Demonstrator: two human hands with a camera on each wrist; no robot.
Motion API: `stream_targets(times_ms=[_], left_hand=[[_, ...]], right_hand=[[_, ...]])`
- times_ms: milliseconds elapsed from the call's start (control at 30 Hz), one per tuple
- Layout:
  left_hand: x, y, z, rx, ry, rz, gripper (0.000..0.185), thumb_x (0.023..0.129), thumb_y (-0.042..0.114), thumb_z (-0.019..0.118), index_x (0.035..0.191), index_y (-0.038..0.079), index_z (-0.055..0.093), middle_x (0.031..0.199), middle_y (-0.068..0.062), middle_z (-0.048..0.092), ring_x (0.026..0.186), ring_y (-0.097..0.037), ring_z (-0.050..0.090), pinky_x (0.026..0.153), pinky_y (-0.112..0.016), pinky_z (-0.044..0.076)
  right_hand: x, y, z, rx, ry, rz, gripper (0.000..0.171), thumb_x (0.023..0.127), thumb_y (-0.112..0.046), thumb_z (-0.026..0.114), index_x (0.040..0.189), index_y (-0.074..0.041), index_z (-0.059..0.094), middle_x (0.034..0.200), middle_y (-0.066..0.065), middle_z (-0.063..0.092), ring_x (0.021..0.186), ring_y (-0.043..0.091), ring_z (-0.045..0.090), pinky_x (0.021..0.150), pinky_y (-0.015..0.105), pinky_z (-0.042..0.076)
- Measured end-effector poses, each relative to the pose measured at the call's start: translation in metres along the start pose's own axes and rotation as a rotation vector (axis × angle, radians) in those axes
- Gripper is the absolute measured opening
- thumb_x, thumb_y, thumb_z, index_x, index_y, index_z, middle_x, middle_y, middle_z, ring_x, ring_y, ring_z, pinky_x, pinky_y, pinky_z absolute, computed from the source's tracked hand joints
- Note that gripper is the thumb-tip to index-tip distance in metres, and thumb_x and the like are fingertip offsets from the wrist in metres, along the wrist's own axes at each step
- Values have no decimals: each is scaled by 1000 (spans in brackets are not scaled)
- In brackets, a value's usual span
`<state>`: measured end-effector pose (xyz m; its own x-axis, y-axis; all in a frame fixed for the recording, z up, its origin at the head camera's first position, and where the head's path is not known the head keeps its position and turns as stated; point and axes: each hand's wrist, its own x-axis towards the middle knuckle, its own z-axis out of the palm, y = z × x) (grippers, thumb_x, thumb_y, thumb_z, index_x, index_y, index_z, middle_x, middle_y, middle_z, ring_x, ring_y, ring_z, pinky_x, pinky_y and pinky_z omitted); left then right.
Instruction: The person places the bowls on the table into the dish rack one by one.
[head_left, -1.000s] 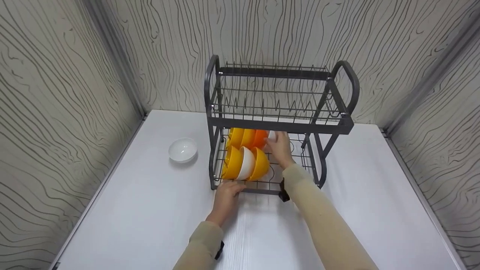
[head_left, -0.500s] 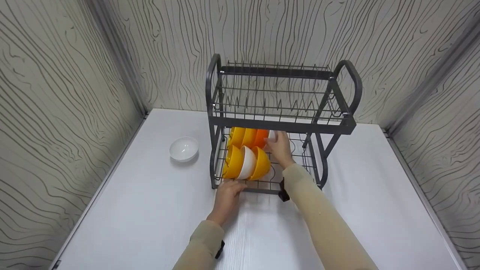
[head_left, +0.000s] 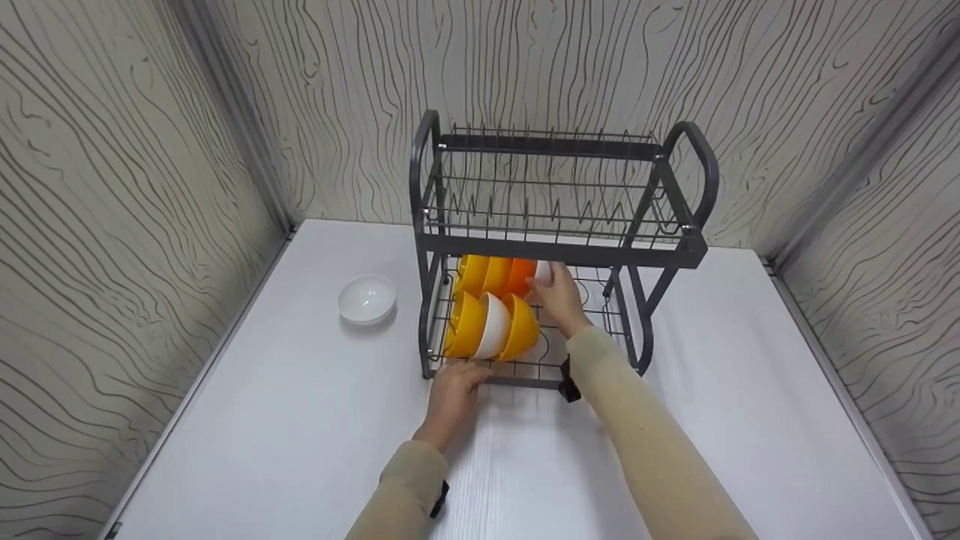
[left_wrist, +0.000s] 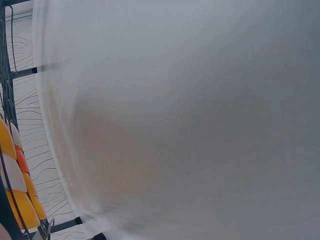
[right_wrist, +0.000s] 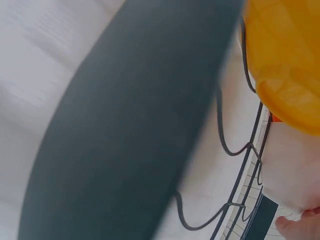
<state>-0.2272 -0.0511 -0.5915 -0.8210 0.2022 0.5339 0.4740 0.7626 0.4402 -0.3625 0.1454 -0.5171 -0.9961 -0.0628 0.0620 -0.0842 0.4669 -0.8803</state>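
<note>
On the lower tier of a black dish rack [head_left: 559,251], bowls stand on edge in two rows. My right hand [head_left: 561,301] reaches under the upper tier and holds a white bowl [head_left: 543,270] at the right end of the back row, beside an orange bowl [head_left: 521,276]. In the right wrist view its fingertips [right_wrist: 300,227] touch that white bowl [right_wrist: 290,165]. Fingers bent over the rack's front rail, my left hand [head_left: 452,394] grips it below the front row: a yellow bowl [head_left: 465,326], a white bowl [head_left: 493,328] and another yellow bowl [head_left: 523,330].
A loose white bowl [head_left: 367,300] sits upright on the white table [head_left: 285,420], left of the rack. Wood-patterned panels [head_left: 345,112] enclose the back and sides. The rack's upper tier, with upright wires, hangs over my right hand.
Both hands and the bowls keep their places. Only a slight shift of the head view shows.
</note>
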Motion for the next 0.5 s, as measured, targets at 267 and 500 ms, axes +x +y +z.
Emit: stream_targets(times_ms=[267,500], left_hand=[[0,0,3,-13,12,27,26,78,-5,62,90,15,74,78,8,68,76,-11,60,72,-27,45],[-1,0,0,-42,5,-17,27,81,-3,60,90,18,74,79,8,69,75,-9,59,72,-26,47]], right_hand=[[-6,5,-6,1,-17,-6,77,88,-37,61,148,-31,14,156,2,15,142,25,20,115,45,21],[-17,7,-13,-14,-43,61,85,87,-41,60,150,-18,7,158,4,4,145,23,5,118,45,11]])
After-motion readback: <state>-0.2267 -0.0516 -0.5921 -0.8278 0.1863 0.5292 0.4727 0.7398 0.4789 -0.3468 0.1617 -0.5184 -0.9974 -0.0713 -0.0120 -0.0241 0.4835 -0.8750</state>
